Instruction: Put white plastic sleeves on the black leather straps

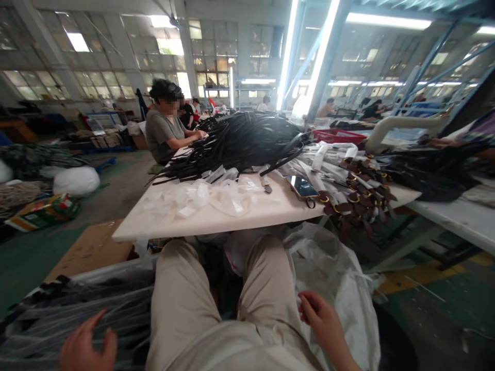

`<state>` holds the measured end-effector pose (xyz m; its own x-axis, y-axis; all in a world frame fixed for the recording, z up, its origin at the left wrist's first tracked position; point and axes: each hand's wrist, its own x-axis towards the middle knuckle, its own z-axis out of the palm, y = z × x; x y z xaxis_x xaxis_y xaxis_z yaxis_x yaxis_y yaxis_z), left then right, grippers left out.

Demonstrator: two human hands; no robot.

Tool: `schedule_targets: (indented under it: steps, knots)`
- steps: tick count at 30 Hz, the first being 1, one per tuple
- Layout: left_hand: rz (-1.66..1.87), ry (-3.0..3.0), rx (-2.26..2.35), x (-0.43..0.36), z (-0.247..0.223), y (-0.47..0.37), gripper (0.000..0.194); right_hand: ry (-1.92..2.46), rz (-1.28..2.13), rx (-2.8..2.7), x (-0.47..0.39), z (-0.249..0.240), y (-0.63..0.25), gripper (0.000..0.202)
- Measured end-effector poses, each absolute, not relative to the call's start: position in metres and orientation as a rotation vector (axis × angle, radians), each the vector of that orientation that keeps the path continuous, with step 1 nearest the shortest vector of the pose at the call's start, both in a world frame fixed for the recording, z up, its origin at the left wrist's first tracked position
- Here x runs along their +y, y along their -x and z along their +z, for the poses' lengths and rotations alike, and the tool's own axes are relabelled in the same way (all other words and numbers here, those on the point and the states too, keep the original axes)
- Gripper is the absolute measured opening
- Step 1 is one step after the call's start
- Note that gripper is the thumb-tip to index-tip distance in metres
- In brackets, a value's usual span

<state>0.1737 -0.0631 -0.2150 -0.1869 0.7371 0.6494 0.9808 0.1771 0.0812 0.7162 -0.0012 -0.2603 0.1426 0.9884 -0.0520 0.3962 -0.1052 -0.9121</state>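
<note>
While the left hand [87,345] lies open, fingers spread, on a clear plastic bag of dark straps [77,309] beside the left knee, the right hand [320,319] rests at the right thigh, fingers curled, seemingly pinching the crumpled white plastic sack [340,278]. Beyond the knees, a smartphone [302,187] lies near the white tabletop's [201,219] near edge, a heap of black straps [240,141] behind.

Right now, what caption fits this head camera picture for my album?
Both hands, left hand and right hand, rest empty by the knees, before a white table piled with black straps and a phone.
</note>
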Motion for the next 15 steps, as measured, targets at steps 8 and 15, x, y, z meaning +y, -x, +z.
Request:
schedule_targets:
  steps: [8,15]
  knots:
    - [-0.982,1.874,-1.645,0.04,-0.154,-0.266,0.023,1.428,1.007,-2.125,0.101,-0.256,-0.604,0.016]
    - [-0.92,2.077,-1.783,0.029,-0.252,-0.288,0.029,1.454,1.123,-2.594,0.167,-0.296,-0.509,0.024]
